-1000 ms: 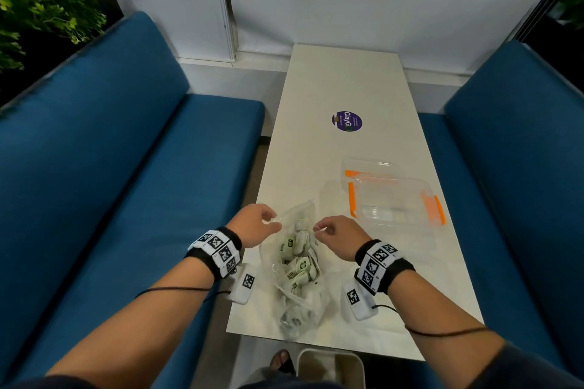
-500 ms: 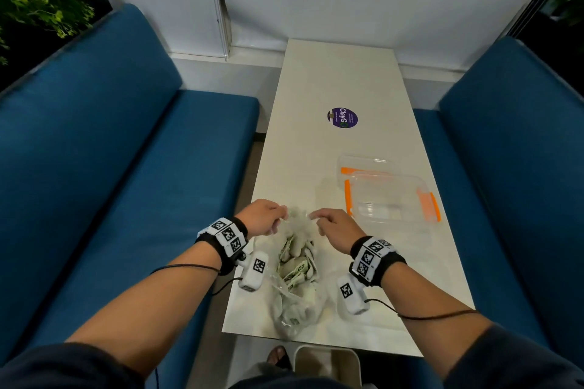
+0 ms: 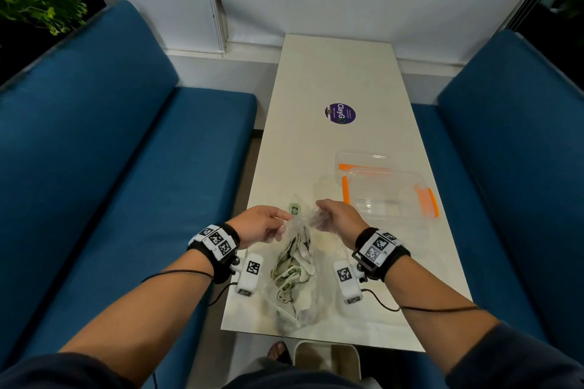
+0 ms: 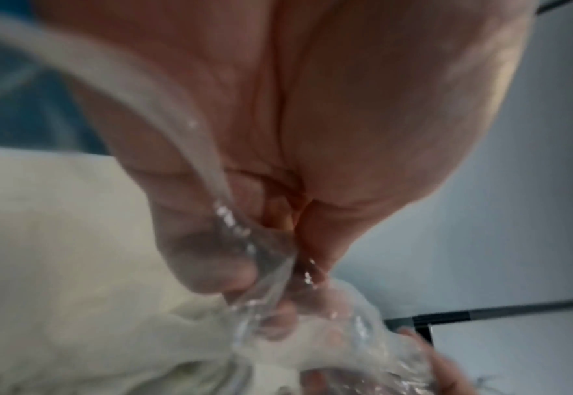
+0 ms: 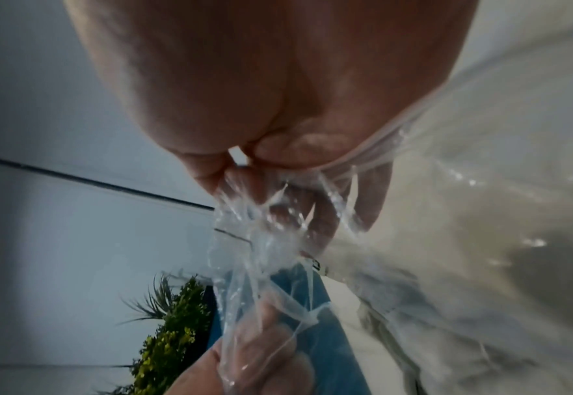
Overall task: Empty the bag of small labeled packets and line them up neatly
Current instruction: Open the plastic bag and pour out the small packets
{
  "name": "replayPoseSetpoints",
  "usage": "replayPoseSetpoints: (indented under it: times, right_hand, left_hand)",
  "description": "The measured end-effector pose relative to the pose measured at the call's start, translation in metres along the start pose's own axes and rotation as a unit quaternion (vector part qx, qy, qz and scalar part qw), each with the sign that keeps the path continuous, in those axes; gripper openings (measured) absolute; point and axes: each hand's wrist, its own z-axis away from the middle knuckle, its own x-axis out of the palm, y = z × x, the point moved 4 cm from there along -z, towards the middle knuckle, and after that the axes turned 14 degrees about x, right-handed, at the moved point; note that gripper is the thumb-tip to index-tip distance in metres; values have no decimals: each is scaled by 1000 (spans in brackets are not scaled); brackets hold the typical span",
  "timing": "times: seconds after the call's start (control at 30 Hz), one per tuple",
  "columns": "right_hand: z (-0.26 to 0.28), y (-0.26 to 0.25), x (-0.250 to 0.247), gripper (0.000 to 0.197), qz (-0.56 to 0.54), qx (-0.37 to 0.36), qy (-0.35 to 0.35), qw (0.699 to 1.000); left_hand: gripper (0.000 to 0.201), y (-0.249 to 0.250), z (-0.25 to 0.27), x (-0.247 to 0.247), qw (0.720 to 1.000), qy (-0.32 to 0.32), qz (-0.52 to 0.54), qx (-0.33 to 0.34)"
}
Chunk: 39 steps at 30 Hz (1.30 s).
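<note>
A clear plastic bag [image 3: 297,275] full of small white packets with green labels hangs over the near end of the white table [image 3: 341,79]. My left hand [image 3: 262,224] pinches the bag's left top edge; the plastic [image 4: 264,256] runs between its curled fingers. At the right top edge my right hand [image 3: 338,218] grips bunched plastic [image 5: 264,235]. One green-labeled packet [image 3: 294,209] shows just beyond the hands, above the bag's mouth. Whether it lies on the table or inside the bag I cannot tell.
A clear box with orange latches [image 3: 392,196] and a second clear piece [image 3: 363,161] behind it sit right of my hands. A purple round sticker [image 3: 340,113] marks the table's middle. Blue benches [image 3: 126,167] flank both sides. A white bin [image 3: 328,360] stands under the near edge.
Both hands have lifted the bag's top and drawn closer together, so the bag now hangs taller and narrower. One packet has come into sight beyond the hands.
</note>
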Motion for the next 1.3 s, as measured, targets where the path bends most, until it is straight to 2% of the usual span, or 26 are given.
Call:
replayPoseSetpoints:
  times: [0.07, 0.2, 0.27, 0.33, 0.43, 0.5, 0.57, 0.67, 0.73, 0.77, 0.83, 0.87, 0.97, 1.07, 1.17, 1.3]
  right_hand:
    - [3, -1, 3, 26, -9, -2, -21, 1000]
    - [2, 3, -1, 19, 114, -48, 10, 992]
    - [5, 3, -1, 35, 181, -112, 30, 976]
    - [13, 1, 6, 55, 282, -176, 32, 943]
    - [13, 0, 21, 69, 385, -193, 18, 902]
    - [13, -3, 30, 55, 440, -202, 34, 874]
    - [13, -10, 33, 24, 455, -226, 69, 858]
    - [7, -16, 30, 31, 424, -224, 54, 876]
    - [4, -19, 29, 34, 387, -183, 30, 903]
    - [3, -20, 28, 34, 366, -161, 27, 916]
    - [1, -22, 28, 35, 329, -130, 26, 935]
    - [0, -23, 28, 34, 318, -117, 25, 941]
    - [-5, -24, 29, 35, 287, -83, 29, 954]
    - [-10, -19, 19, 51, 292, -74, 44, 952]
    - [-6, -4, -2, 59, 293, -67, 73, 951]
    - [10, 33, -23, 59, 288, -24, 91, 953]
  left_hand:
    - [28, 1, 1, 1, 999, 4, 43, 6]
    - [30, 2, -1, 0, 987, 53, 154, -2]
    - [30, 2, -2, 0, 981, 69, 183, -7]
    - [30, 2, -2, 1, 978, 77, 193, -8]
    - [32, 6, 0, 6, 972, 92, 217, -8]
    - [32, 7, 0, 7, 968, 109, 225, -6]
    - [29, 4, 1, 5, 971, 124, 203, -3]
    - [12, 4, 4, 3, 985, 125, 120, 22]
    - [17, 8, 7, 3, 993, 106, 18, 56]
    - [23, 12, 9, 3, 991, 87, -60, 80]
    - [30, 15, 11, 3, 968, 51, -213, 124]
    - [29, 14, 11, 4, 958, 39, -252, 133]
    - [14, 11, 9, 6, 969, 53, -213, 116]
    - [20, 4, 9, 3, 990, 85, -89, 74]
    - [26, -7, 12, -9, 992, 121, 26, 33]
    - [14, -18, 22, -21, 991, 132, 15, 10]
